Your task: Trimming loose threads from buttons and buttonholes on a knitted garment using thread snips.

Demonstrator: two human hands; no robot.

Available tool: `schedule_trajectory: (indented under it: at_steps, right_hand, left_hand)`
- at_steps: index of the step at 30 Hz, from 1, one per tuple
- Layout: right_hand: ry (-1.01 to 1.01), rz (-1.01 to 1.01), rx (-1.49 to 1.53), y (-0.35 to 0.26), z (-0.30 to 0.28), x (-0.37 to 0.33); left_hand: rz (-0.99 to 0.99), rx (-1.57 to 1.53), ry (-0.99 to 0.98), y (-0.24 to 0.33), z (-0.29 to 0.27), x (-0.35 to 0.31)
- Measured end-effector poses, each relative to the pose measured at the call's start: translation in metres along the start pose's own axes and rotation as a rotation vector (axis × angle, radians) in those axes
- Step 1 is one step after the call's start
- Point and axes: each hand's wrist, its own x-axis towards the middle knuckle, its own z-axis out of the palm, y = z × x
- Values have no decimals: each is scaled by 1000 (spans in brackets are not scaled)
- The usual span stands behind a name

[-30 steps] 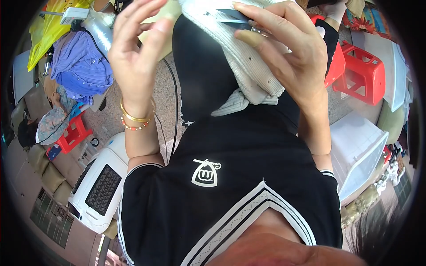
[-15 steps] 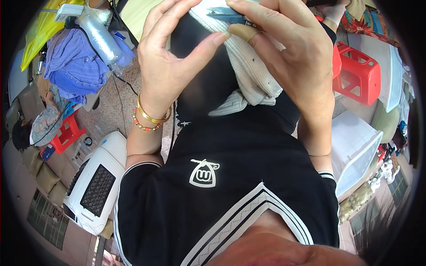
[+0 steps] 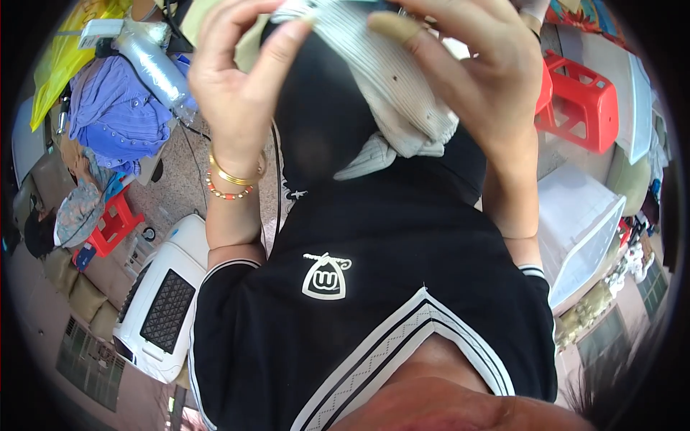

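Observation:
A white ribbed knit garment (image 3: 402, 86) hangs from the top edge of the view down over my lap, with a few small dark specks on it. My left hand (image 3: 233, 82) is closed at the upper left, pinching the garment's edge between thumb and fingers; gold and orange bracelets circle its wrist. My right hand (image 3: 485, 79) is curled over the garment's right side, a tan cover on its thumb. Within its grip are thread snips (image 3: 387, 6), of which only a dark bit shows; the blades and several fingertips are cut off by the top edge.
Purple clothing (image 3: 118, 111) and a clear plastic-wrapped roll (image 3: 154, 68) lie at the left by a yellow bag (image 3: 57, 68). Below stands a white machine (image 3: 169, 302); another person (image 3: 79, 208) is at far left. Red stools (image 3: 586, 104) and a translucent bin (image 3: 578, 230) stand right.
Both hands have risen toward the top edge, the left also moving left, drawing the garment up with it. The snips, plainly visible before, are now mostly out of frame.

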Motion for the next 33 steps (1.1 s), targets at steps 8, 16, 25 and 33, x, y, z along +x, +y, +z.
schedule_trajectory:
  at_steps: [8, 16, 25, 33]
  right_hand:
    - [89, 102, 142, 20, -11, -24]
    - [52, 4, 142, 47, 11, -46]
    - [12, -85, 159, 48, 12, -36]
    - [-138, 65, 93, -10, 6, 13]
  left_hand:
    - [6, 20, 175, -15, -25, 29]
    - [-156, 95, 248, -56, -65, 44]
    - [-285, -65, 210, -16, -36, -2]
    - [-491, -313, 71, 9, -13, -9]
